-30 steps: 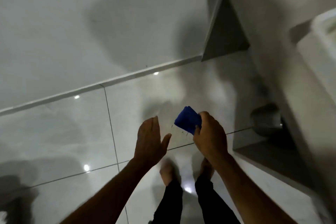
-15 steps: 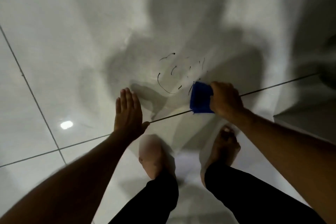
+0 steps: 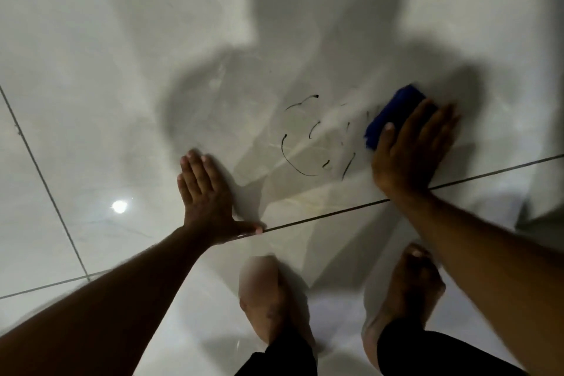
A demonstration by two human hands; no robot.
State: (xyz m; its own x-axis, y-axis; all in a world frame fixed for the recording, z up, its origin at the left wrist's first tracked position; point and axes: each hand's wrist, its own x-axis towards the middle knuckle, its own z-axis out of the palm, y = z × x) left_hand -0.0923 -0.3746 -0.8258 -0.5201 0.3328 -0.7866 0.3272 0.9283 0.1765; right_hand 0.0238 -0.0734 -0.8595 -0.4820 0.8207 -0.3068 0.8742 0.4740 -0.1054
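Note:
A blue sponge (image 3: 389,114) lies flat on the glossy white tile floor (image 3: 91,101). My right hand (image 3: 412,146) presses down on it with straight fingers spread over its top. Just left of the sponge are thin black drawn marks (image 3: 305,143) on the tile, partly smeared by a pale wiped streak. My left hand (image 3: 207,192) rests flat on the floor with fingers straight, to the left of the marks, its thumb along a dark grout line (image 3: 320,217).
My two bare feet (image 3: 274,296) stand on the tiles just below the hands, in black trousers. Grout lines cross the floor on the left and middle. A ceiling light reflects as a bright spot (image 3: 119,206) at the left.
The sponge and my right hand have slid up and to the right across the marks, leaving a wiped streak. The right hand's fingers have flattened on the sponge. The left hand stays planted.

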